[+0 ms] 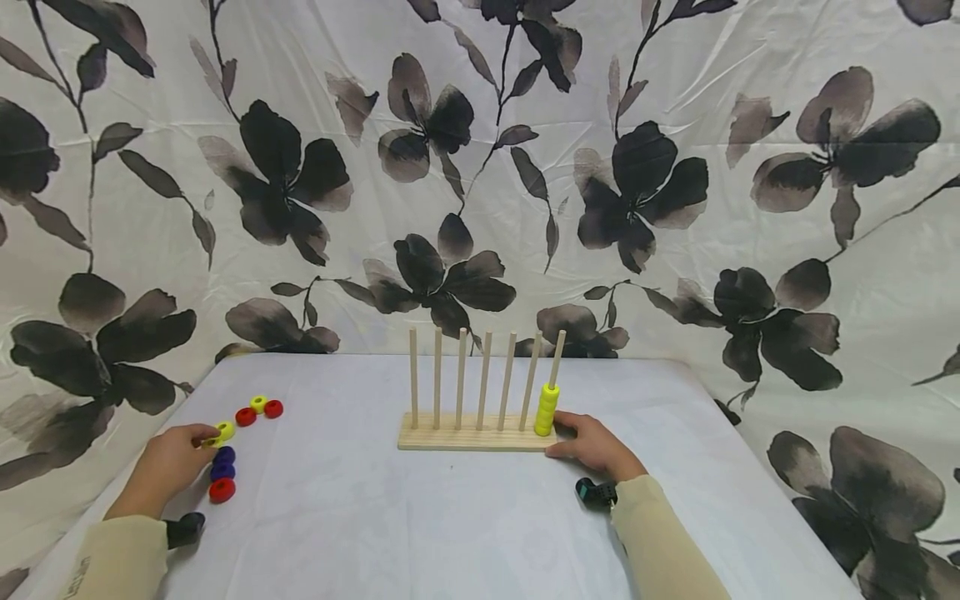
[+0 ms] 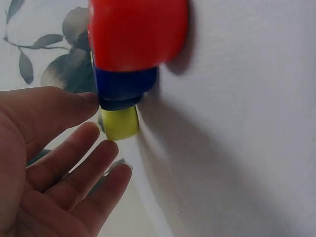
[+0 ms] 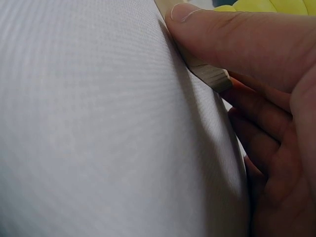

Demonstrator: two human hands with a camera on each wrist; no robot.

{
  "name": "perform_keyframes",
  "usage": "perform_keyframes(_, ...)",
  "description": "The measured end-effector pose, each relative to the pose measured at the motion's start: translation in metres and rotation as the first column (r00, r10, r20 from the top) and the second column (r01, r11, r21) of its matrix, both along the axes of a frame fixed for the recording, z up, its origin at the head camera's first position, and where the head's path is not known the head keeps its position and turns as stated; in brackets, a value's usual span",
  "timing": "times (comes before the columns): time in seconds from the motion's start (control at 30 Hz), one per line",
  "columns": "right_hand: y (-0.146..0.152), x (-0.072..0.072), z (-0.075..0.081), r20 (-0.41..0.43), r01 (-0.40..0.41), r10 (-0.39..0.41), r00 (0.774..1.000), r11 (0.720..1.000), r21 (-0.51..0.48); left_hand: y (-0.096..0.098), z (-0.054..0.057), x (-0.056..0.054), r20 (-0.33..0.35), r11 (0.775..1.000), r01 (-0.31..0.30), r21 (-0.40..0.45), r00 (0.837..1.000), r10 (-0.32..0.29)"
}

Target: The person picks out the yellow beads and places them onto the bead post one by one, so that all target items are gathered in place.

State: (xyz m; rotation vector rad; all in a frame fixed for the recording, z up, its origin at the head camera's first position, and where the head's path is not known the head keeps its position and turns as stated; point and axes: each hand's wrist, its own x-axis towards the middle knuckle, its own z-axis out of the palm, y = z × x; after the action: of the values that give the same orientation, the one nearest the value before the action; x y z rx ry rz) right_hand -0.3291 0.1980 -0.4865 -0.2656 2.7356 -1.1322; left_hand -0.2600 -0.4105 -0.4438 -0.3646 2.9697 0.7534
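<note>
My left hand (image 1: 171, 463) is at the left side of the table, thumb and fingertips at a yellow bead (image 1: 213, 442) that they partly hide. In the left wrist view a yellow bead (image 2: 121, 123) shows just beyond those fingertips, behind blue and red ones. My right hand (image 1: 597, 447) grips the right end of a wooden peg stand (image 1: 472, 442), thumb along the front edge and fingers behind. Close beside it, several yellow beads (image 1: 547, 410) are stacked on the stand's rightmost peg. The other pegs are bare.
Beyond my left hand lie another yellow bead (image 1: 225, 430), a red bead (image 1: 245, 417), a yellow bead (image 1: 258, 404) and a second red bead (image 1: 273, 408). Nearer are dark blue beads (image 1: 222, 471) and a red bead (image 1: 222, 490). Floral cloth (image 1: 555, 108) hangs behind the white-covered table (image 1: 420, 525).
</note>
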Motion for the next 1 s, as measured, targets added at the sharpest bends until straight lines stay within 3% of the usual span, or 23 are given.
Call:
perform_keyframes(0.2, -0.0002, -0.0004, 0.0011, 0.001, -0.009, 0.009, 1.0, 1.0, 0.001, -0.0016, -0.0034, -0.0021, 0.028, 0.999, -0.014, -0.043, 1.0, 0.015)
perform_keyframes(0.67, -0.0002, 0.0008, 0.0001, -0.013, -0.003, 0.003, 1.0, 1.0, 0.0, -0.0075, -0.0016, -0.0082, 0.076, 0.991, 0.069, -0.111, 0.995, -0.061)
perform_keyframes(0.83, 0.0001, 0.0001, 0.0004, -0.014, -0.007, 0.007, 1.0, 1.0, 0.001, -0.0074, -0.0039, -0.0093, 0.11, 0.992, 0.055, -0.111, 0.993, -0.042)
perform_keyframes(1.0, 0.0006, -0.0004, 0.0, -0.007, -0.005, 0.005, 1.0, 1.0, -0.002, -0.0062, -0.0058, -0.0075, 0.102, 0.994, 0.045, -0.098, 0.994, -0.035)
